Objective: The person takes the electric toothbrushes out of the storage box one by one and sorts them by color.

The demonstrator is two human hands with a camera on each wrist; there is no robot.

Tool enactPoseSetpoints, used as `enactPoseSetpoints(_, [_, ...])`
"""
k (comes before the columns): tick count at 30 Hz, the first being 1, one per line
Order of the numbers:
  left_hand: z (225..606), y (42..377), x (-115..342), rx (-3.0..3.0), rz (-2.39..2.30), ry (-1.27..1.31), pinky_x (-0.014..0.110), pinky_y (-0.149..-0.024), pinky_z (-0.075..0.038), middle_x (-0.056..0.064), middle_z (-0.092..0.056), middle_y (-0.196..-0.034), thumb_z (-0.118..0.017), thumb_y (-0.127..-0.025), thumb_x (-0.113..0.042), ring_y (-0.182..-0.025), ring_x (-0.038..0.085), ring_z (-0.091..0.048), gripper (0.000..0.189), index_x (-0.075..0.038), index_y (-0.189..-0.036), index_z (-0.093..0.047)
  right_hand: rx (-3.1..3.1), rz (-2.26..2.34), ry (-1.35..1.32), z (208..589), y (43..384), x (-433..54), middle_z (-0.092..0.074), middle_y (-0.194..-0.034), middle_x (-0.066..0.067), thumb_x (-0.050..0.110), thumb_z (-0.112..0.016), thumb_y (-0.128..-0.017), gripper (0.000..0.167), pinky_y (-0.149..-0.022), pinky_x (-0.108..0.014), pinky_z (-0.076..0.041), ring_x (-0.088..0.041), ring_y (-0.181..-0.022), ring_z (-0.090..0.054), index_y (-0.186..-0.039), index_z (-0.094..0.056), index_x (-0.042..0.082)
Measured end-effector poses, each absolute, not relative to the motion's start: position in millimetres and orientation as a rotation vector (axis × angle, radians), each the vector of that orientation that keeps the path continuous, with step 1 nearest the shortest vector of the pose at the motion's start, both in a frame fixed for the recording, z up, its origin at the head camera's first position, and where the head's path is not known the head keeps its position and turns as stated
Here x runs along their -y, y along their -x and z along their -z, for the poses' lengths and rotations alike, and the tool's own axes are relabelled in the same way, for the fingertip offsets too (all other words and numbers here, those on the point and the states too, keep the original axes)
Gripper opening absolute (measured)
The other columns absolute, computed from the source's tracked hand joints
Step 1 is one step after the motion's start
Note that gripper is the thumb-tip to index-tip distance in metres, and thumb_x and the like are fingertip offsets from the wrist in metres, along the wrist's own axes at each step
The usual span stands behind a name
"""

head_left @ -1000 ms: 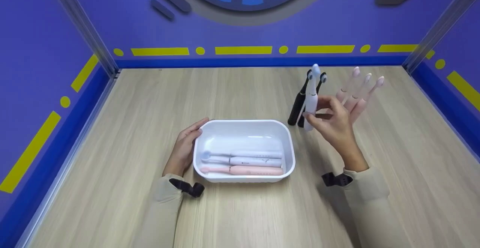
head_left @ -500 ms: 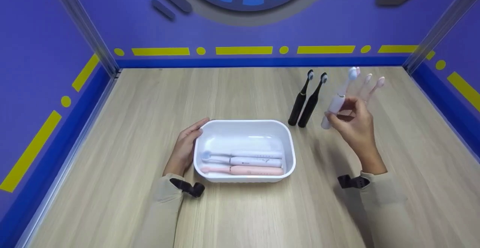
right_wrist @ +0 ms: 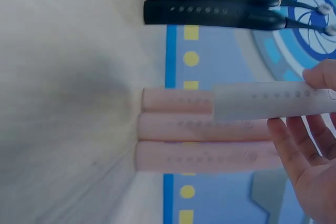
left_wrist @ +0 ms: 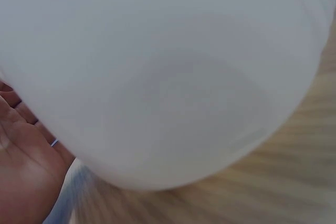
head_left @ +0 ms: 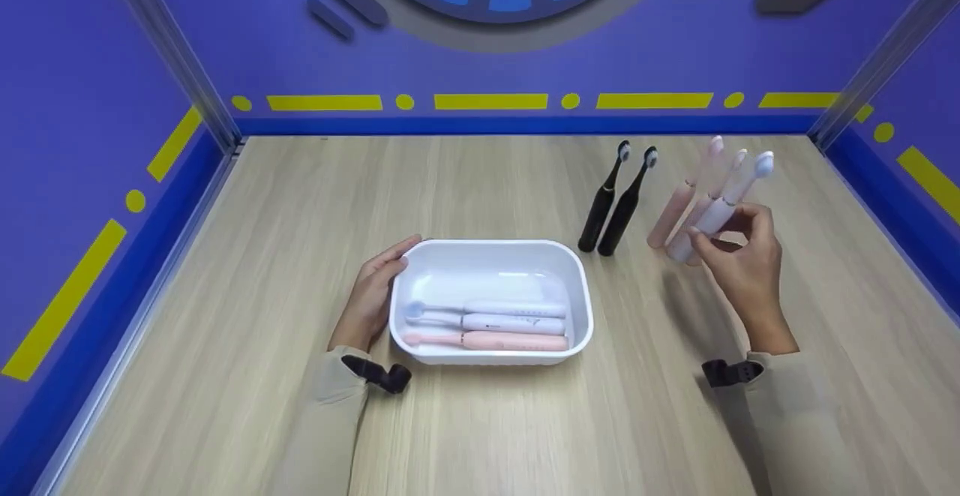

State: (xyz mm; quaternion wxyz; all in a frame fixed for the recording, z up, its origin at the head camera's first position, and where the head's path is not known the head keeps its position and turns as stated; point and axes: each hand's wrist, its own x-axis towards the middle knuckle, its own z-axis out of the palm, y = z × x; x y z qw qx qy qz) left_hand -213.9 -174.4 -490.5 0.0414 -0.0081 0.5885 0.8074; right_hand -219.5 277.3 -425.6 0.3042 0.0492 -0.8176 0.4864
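The left hand (head_left: pixel 371 286) grips the white tub (head_left: pixel 491 358) near its ten o'clock, thumb over the rim; only the left wrist view shows the palm. A strip of tabletop (head_left: pixel 480 436) separates the tub from two black electric toothbrushes (head_left: pixel 619 218) at two o'clock. Farther right, the right hand (head_left: pixel 744 271) pinches a white electric toothbrush (head_left: pixel 705 226); only the right wrist view shows its base raised above three standing pink electric toothbrushes' (right_wrist: pixel 205 157) bases.

The head view looks forward-down over the white rounded plastic tub (head_left: pixel 480 260); the left-wrist one faces its left end closely; the right-wrist one, right of it, looks forward, sharing two slim black toothbrushes (head_left: pixel 622 214) with the head view.
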Motion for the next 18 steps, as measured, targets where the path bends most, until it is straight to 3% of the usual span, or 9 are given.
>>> enactPoseSetpoints(18, [490.3,213.4,174.2,-1.794,-2.477,0.043,0.034,-0.118,-0.028,0.017,-0.041,-0.149,-0.038,-0.097,0.000,-0.141,0.023,-0.035,0.043,0.007,-0.139,-0.044,2.184,-1.284,0.067,450.4,221.0,-311.5,-0.049,-0.097,0.014,-0.003,-0.072,-0.077,0.041,-0.070,-0.003,-0.050,0.000,-0.086,-0.056,-0.108,-0.046,0.005])
